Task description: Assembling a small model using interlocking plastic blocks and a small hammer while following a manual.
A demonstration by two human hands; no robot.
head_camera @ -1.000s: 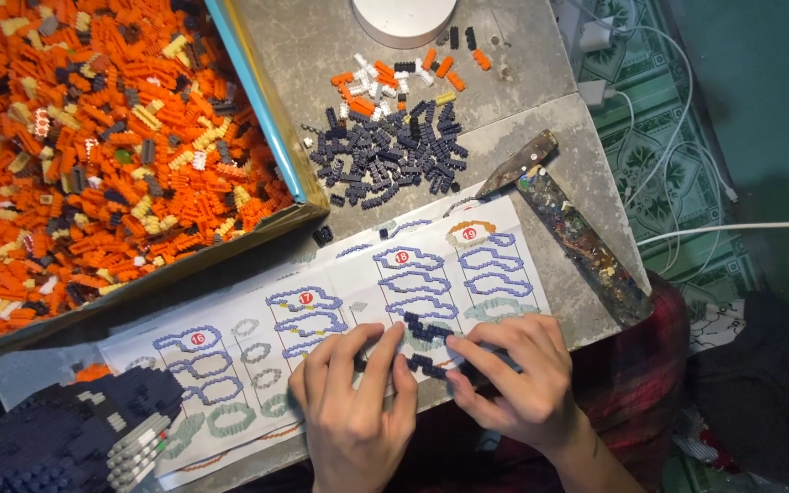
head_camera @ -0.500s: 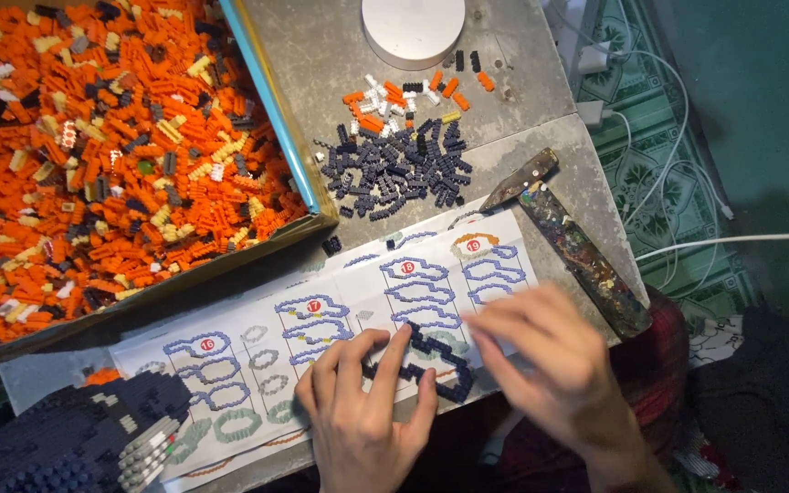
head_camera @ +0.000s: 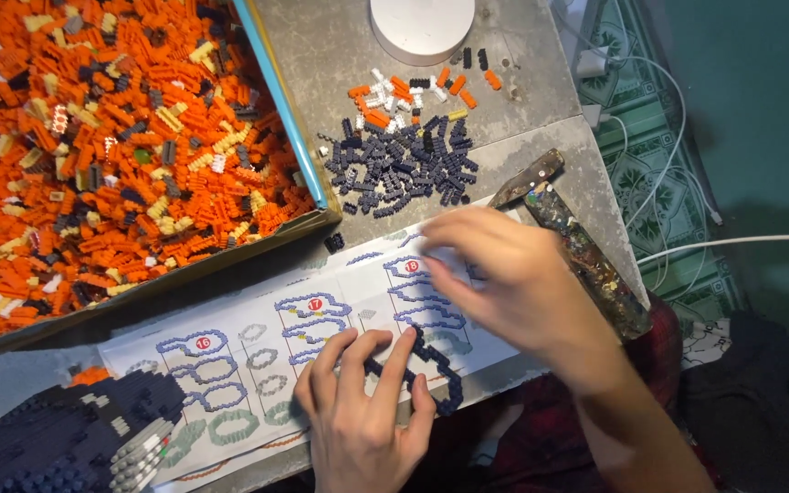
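My left hand point(head_camera: 358, 415) lies flat on the paper instruction sheet point(head_camera: 257, 351), its fingers pressing on a curved chain of dark navy bricks point(head_camera: 436, 370). My right hand point(head_camera: 513, 278) hovers blurred above the sheet's right part, fingers reaching left, a little short of the loose pile of dark navy bricks point(head_camera: 404, 164). I cannot tell whether its fingers hold a brick. A small scatter of orange, white and black bricks point(head_camera: 404, 91) lies beyond the pile.
A large tray point(head_camera: 289, 137) full of orange, yellow and dark bricks fills the upper left. A built navy brick model point(head_camera: 57, 438) sits at the lower left. A white round lamp base point(head_camera: 422, 23), a paint-stained tool point(head_camera: 573, 237) and white cables point(head_camera: 687, 183) lie to the right.
My right hand has lifted off the brick chain and swung up and away toward the navy pile. My left hand stays on the chain.
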